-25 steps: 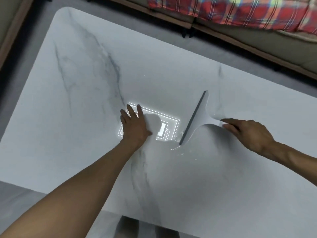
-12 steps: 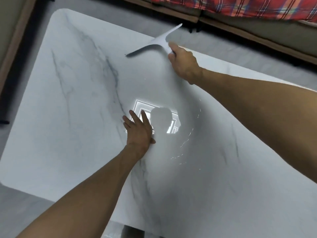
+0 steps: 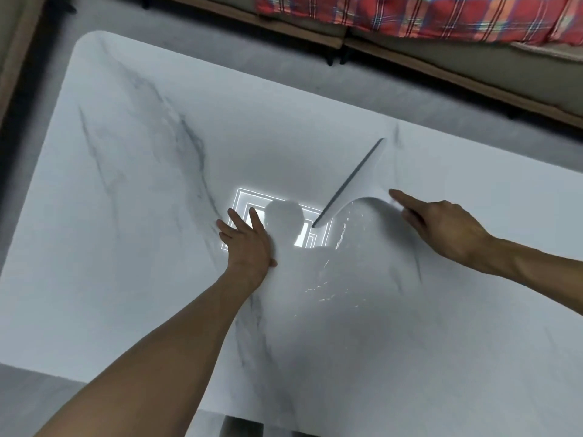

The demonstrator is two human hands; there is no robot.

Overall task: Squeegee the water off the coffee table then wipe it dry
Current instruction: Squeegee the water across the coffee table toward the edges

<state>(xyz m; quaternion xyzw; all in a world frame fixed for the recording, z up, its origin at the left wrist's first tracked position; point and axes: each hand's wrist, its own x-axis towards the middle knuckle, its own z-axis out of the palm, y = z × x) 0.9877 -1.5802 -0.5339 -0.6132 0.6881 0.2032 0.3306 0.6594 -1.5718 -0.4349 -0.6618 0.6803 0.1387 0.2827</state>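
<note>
The white marble coffee table [image 3: 126, 216] fills most of the view. A white squeegee [image 3: 356, 181] with a dark rubber edge rests its blade on the table right of centre, slanting from upper right to lower left. My right hand [image 3: 441, 225] grips its handle, index finger stretched along it. Streaks and beads of water [image 3: 334, 279] glisten just below the blade's lower end. My left hand [image 3: 249, 241] lies flat on the table to the left of the blade, fingers apart, holding nothing.
A bright ceiling-light reflection [image 3: 246, 197] and my head's shadow sit at the table's centre. Beyond the far edge is grey floor [image 3: 284, 55], then a sofa base [image 3: 473, 67] with a red plaid blanket [image 3: 426, 14].
My right hand swept the squeegee from the middle of the table up to the far edge, then brought it back to the centre right. The left hand stayed flat in place.
</note>
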